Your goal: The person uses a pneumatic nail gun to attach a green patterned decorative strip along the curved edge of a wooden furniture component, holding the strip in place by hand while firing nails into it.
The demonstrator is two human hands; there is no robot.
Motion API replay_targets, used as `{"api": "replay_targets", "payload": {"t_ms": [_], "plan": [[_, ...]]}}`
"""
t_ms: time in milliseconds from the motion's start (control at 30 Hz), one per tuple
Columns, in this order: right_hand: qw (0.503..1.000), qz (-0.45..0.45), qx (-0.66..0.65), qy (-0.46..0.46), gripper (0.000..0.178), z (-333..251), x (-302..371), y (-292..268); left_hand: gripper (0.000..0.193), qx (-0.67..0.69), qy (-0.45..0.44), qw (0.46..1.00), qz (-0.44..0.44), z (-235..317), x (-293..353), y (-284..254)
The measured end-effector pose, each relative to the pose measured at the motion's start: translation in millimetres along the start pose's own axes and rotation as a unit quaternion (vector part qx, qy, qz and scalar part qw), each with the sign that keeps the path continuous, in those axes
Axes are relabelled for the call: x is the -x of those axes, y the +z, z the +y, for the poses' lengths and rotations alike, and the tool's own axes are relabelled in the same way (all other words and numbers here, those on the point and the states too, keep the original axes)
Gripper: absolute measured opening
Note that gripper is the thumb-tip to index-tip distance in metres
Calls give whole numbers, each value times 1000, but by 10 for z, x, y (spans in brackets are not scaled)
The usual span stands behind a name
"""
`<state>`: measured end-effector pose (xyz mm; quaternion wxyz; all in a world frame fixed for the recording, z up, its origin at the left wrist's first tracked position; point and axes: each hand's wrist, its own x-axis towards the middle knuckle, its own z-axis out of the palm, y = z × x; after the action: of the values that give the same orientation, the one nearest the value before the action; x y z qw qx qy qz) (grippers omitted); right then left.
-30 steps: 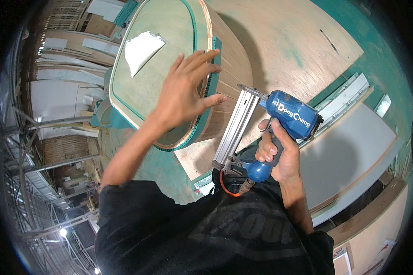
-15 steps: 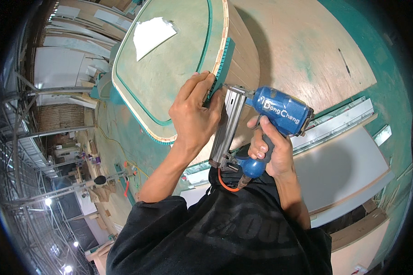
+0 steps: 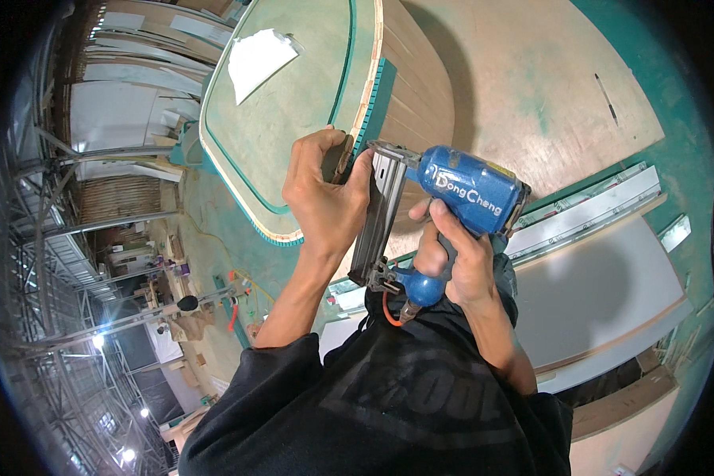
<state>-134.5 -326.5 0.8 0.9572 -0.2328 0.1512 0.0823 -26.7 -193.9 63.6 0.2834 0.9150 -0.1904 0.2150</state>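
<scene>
Right hand: wrapped around blue nail gun
Left hand: curled at edge of wooden form; can't tell whether pinching
Green strip: just beyond left grip

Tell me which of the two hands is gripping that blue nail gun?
The right hand, wrapped around the handle of the nail gun. The left hand is instead at the edge of the rounded wooden form, beside the gun's nose.
</scene>
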Motion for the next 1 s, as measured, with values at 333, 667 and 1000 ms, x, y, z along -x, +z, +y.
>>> {"api": "replay_targets", "payload": {"t_ms": [333, 667, 1000], "plan": [[1000, 1, -14, 11, 30, 2, -15, -11, 38, 38, -41, 998, -12, 5, -2, -3], [1000, 14, 8, 10, 31, 32, -12, -27, 54, 37, -28, 999, -24, -18, -10, -7], [997, 54, -44, -41, 35, 32, -45, -86, 49, 26, -19, 999, -37, -87, 1, -7]]}}
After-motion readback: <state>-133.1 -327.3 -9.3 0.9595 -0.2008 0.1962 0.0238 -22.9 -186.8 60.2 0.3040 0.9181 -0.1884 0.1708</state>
